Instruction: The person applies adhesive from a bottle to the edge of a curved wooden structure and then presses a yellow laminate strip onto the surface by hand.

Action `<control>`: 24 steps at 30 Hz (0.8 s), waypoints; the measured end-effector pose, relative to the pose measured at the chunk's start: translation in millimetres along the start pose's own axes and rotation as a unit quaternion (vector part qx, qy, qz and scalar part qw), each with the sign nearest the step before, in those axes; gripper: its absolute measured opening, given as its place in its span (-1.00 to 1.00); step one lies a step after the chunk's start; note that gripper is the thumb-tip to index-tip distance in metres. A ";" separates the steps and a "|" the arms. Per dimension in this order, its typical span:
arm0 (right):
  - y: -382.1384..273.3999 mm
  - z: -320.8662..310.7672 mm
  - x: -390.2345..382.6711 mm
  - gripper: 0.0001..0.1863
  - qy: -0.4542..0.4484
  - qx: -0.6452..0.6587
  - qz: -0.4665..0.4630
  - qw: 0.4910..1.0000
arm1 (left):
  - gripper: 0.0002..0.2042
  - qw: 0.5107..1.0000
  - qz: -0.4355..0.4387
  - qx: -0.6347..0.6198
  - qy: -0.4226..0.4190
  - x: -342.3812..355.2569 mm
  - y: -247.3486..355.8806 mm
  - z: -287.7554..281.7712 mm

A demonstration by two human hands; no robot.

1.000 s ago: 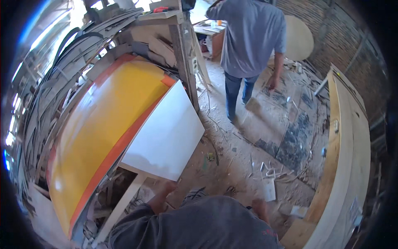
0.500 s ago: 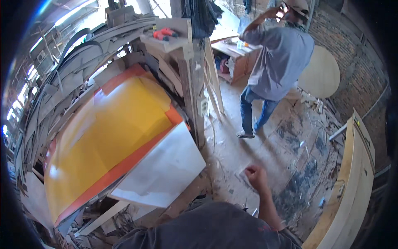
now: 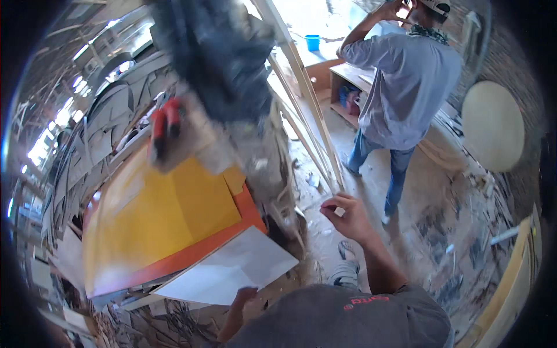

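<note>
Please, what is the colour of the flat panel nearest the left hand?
The panel is white; the head view shows it.

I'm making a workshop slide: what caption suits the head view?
Left hand near a white panel, right hand loosely curled out front, a co-worker standing beyond.

Board point(image 3: 232, 271): white
Panel point(image 3: 180, 214): yellow, orange border point(image 3: 253, 211)
Wearer's shirt point(image 3: 331, 322): dark grey, red lettering point(image 3: 371, 299)
Co-worker's shirt point(image 3: 406, 93): pale grey
Jeans point(image 3: 399, 180): blue
Bucket point(image 3: 313, 43): bright blue
</note>
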State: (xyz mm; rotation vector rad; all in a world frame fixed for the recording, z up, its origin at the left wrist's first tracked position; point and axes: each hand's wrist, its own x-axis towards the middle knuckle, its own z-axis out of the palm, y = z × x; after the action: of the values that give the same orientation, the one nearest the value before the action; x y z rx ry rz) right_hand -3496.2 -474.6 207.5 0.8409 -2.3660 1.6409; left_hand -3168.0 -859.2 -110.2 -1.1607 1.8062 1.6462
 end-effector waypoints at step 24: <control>-99.6 18.5 439.7 -0.78 -0.150 -0.083 -0.219 0.961 | -0.77 0.934 -0.183 -0.182 0.248 -164.8 38.9 323.2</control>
State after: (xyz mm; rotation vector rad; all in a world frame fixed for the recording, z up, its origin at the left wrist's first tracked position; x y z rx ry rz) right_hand -3807.6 -675.3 465.1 1.5338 -2.2286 1.1907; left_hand -3177.4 -504.8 -23.4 -2.0931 1.4358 1.5915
